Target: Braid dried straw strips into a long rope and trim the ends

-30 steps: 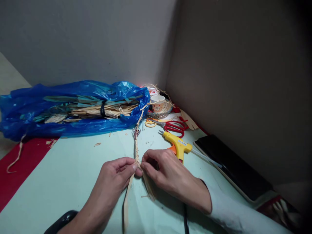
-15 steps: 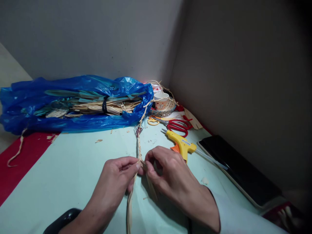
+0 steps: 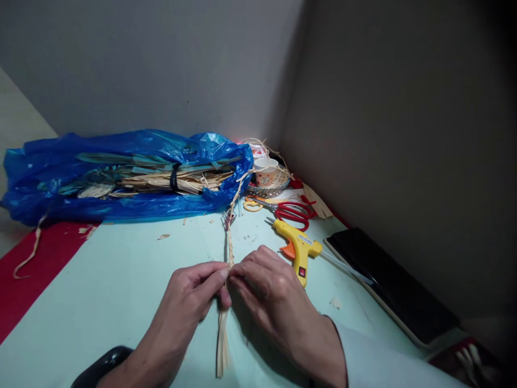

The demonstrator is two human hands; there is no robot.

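Note:
A thin braid of pale dried plant fibre (image 3: 231, 242) runs from the blue bag's right end toward me, passing a small metal clip (image 3: 228, 220) on the table. At its near end my left hand (image 3: 197, 291) pinches the braid from the left. My right hand (image 3: 270, 291) pinches the same spot from the right, fingertips meeting those of the left. Below the fingers hang loose flat fibre strands (image 3: 222, 345), close together. The exact crossing of the strands is hidden by the fingertips.
A blue plastic bag (image 3: 48, 188) of dried leaf strips lies at the back left. To the right are a yellow glue gun (image 3: 301, 245), red-handled scissors (image 3: 294, 214) and a black tablet-like object (image 3: 388, 280). A paper cup (image 3: 265, 173) stands in a woven basket (image 3: 270, 189) behind.
My right hand has moved left, closing the gap to my left fingertips. The loose strands, earlier parted to both sides, now hang together below the hands.

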